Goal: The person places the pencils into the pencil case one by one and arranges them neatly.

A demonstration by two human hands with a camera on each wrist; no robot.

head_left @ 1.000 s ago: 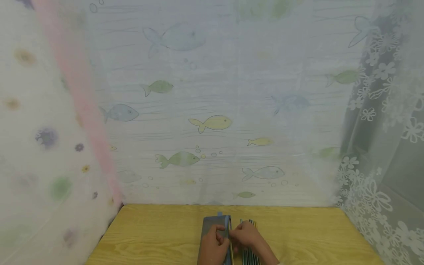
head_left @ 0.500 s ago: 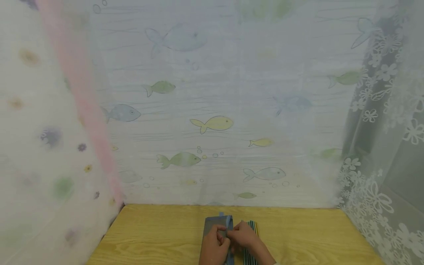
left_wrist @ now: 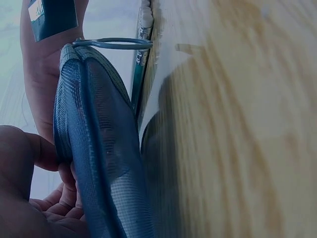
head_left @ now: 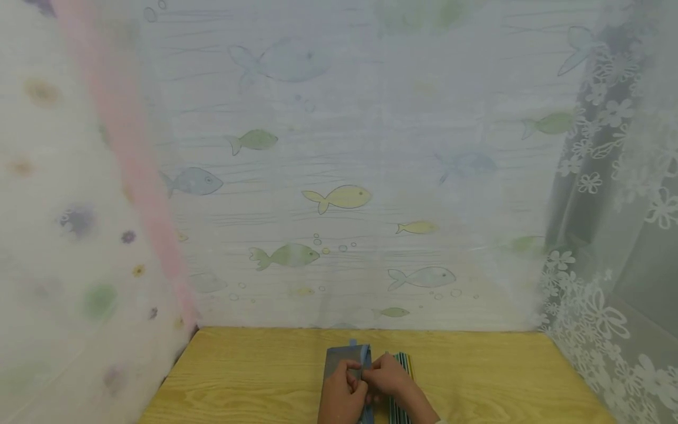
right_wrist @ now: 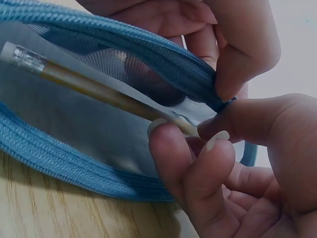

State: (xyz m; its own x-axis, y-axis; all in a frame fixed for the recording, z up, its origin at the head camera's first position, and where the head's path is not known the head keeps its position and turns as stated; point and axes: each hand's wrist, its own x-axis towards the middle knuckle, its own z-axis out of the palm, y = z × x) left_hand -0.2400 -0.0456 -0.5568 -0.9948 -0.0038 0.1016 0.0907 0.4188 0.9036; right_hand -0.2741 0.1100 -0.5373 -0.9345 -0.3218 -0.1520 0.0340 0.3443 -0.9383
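Observation:
A blue mesh zip pouch (head_left: 339, 356) lies on the table, its zip parted along the right side. With thumb and a finger, my left hand (head_left: 341, 393) pinches the pouch's zip edge. My right hand (head_left: 389, 377) is at the opening. In the right wrist view, its thumb and fingers pinch the lower end of a gold-coloured pencil (right_wrist: 104, 91), which lies inside the open mouth, its white eraser pointing away. The fingers cover the pencil's near tip. Several striped pencils (head_left: 406, 362) lie right of the pouch, partly beneath my right hand and forearm.
The wood-grain table (head_left: 492, 377) stretches to both sides. Behind it hangs a white fish-patterned curtain (head_left: 344, 118), with a floral lace sheet (head_left: 598, 312) at the right. A blue loop (left_wrist: 114, 43) sticks out from the pouch's end.
My right hand has moved slightly left onto the pouch's opening, and the yellow strip earlier seen along its edge no longer shows. My left hand stays on the pouch.

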